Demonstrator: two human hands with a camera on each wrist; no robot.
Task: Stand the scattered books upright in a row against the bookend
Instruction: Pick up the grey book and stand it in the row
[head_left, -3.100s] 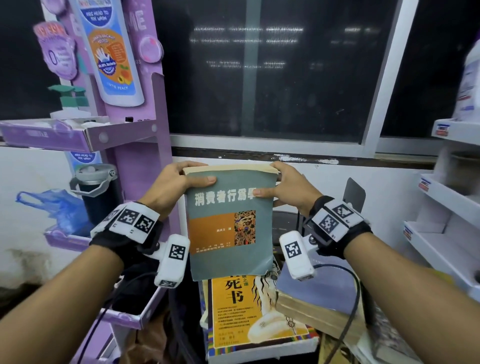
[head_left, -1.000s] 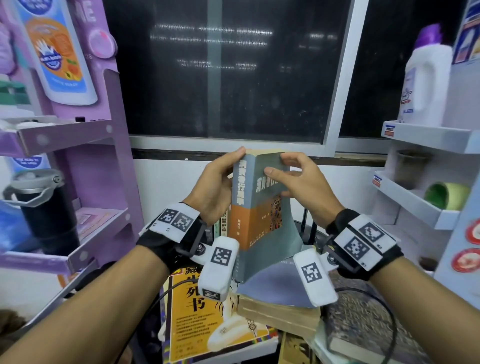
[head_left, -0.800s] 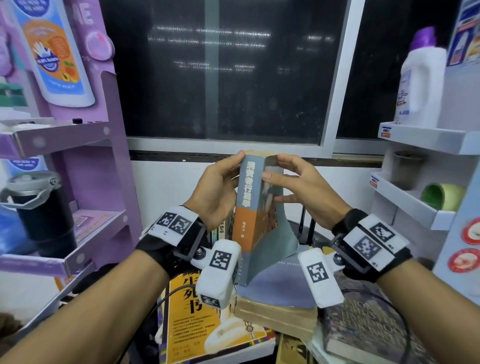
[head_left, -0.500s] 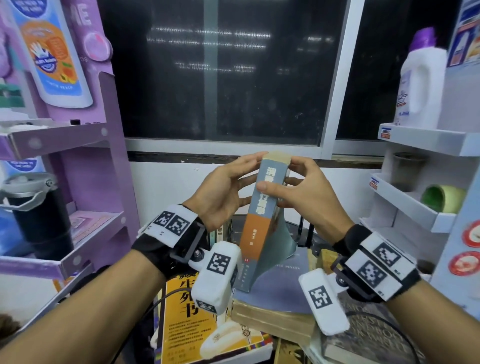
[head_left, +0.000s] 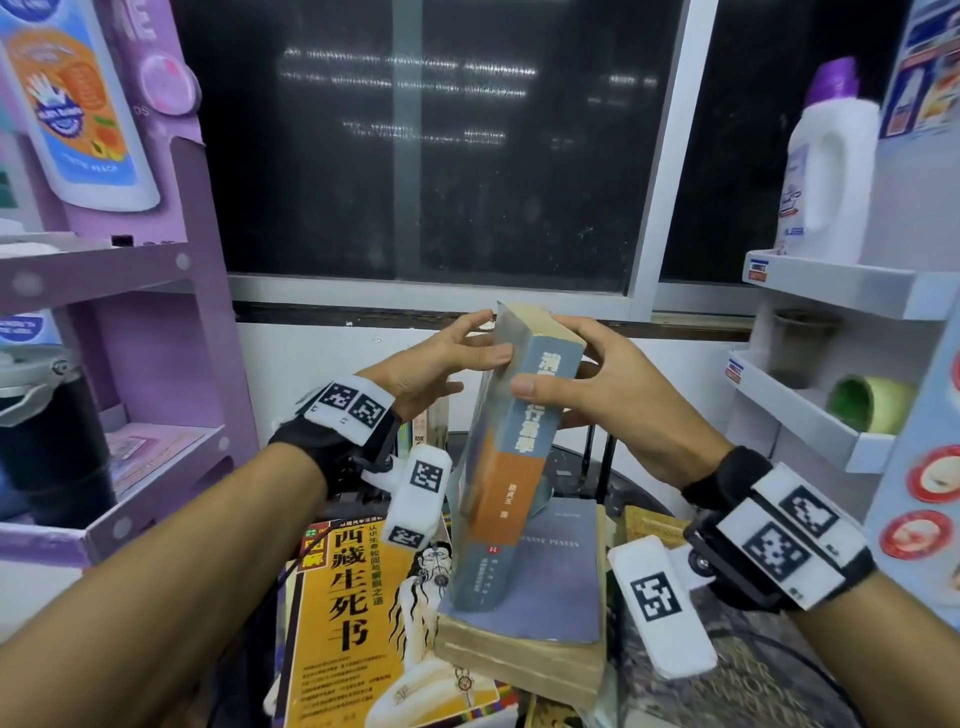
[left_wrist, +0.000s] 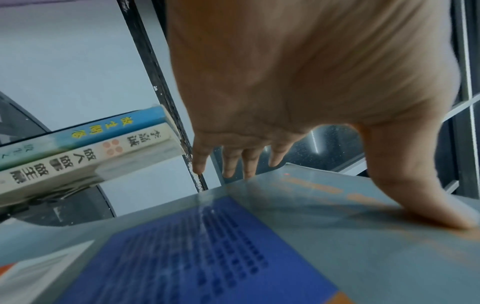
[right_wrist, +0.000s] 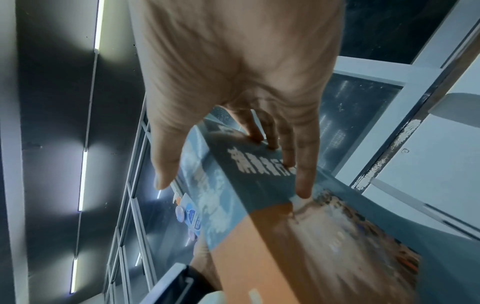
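The grey-and-orange book (head_left: 511, 441) has been turned from cover-facing to spine-facing and tilted

This looks like a small shop or stockroom: a purple cardboard display stand (head_left: 171, 270) with a hand-wash advert (head_left: 67, 104), white retail shelves (head_left: 831, 280) with price tags, and a detergent bottle (head_left: 826, 171) by a dark window (head_left: 426, 140).
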